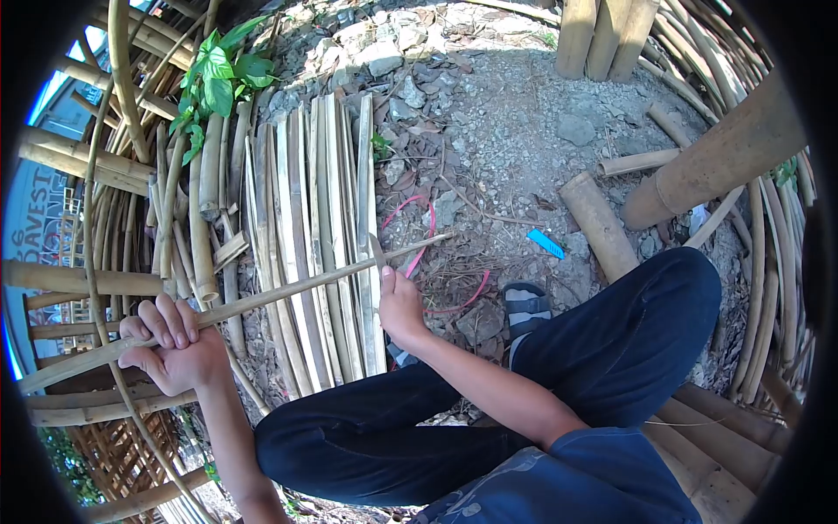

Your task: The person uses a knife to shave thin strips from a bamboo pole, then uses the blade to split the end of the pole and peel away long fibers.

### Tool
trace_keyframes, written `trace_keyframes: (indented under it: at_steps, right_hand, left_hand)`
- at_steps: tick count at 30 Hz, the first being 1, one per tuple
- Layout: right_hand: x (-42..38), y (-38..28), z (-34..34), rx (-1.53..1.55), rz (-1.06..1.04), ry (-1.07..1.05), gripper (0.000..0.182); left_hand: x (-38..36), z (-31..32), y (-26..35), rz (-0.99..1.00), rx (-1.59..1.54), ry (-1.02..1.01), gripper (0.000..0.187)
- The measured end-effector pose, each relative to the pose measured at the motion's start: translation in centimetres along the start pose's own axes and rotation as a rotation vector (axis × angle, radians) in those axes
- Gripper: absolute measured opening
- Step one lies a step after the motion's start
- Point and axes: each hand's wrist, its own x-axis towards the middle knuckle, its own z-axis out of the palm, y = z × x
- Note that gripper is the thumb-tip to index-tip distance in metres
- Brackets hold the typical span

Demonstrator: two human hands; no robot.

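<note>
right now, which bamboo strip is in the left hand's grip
The long strip slanting crosswise above the rest; the other strips lie side by side below it.

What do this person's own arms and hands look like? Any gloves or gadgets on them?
The left hand and right hand are ungloved, with no ring, watch or cable visible. Both forearms are uncovered. On the right arm, a dark blue sleeve stops short of the forearm; the left sleeve is out of view.
</note>
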Motion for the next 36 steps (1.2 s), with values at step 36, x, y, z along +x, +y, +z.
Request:
trace_keyframes:
  at_steps: [36]
  right_hand:
    - [-7.3,-7.5,0.2,0.152,-0.163,-0.299,0.046]
  left_hand:
    - [-1.0,1.2,1.0,-0.027,-0.087,-0.149,0.044]
